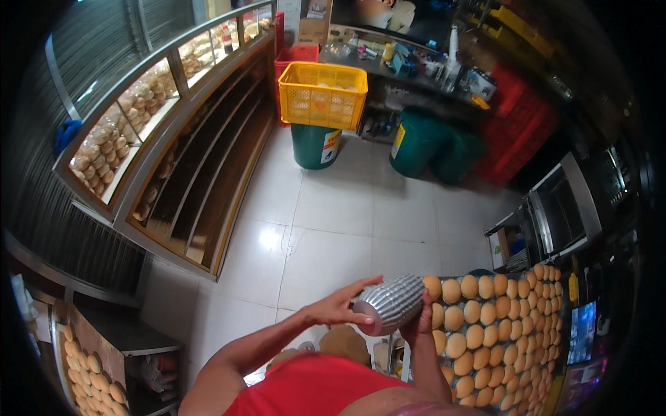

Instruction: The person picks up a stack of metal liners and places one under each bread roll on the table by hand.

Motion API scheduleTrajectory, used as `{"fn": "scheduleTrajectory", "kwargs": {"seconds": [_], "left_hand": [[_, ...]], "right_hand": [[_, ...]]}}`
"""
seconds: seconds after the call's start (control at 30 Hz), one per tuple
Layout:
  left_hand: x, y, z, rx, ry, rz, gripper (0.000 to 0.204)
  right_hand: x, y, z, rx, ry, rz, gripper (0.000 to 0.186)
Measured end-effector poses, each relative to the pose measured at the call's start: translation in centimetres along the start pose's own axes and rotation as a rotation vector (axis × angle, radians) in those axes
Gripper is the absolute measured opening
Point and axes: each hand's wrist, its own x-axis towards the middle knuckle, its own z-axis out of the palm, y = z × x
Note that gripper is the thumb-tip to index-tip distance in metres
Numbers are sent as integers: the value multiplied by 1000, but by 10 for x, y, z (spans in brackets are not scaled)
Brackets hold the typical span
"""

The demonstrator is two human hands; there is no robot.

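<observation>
I hold a stack of silver fluted metal cups (pixel 393 298), tilted sideways in front of my red-clad body. My left hand (pixel 344 306) is closed on its left end, thumb and fingers around the rim. At the other end, my right hand (pixel 419 320) grips the stack. Right beside it, rows of round golden-brown buns (pixel 483 313) lie on a large tray at the lower right. Another tray of buns (pixel 88 369) is at the lower left, further from my hands.
A yellow crate (pixel 322 104) sits on a green bin (pixel 313 152). Two more green bins (pixel 411 144), red crates (pixel 513 125) and a cluttered counter (pixel 388 68) stand behind. Along the left runs a display case (pixel 201 159) with bagged bread. Tiled floor (pixel 326 215) lies between.
</observation>
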Motion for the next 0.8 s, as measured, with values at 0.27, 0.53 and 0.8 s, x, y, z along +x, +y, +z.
{"fn": "scheduleTrajectory", "kwargs": {"seconds": [0.27,0.53,0.8], "left_hand": [[71,5,-146,-375,235,-71,144],[136,24,-288,-609,574,221,128],[214,49,-484,-544,544,205,128]], "right_hand": [[199,-10,61,-28,-136,416,66],[417,-60,178,-539,-289,350,56],[574,-49,256,-511,-191,-8,59]]}}
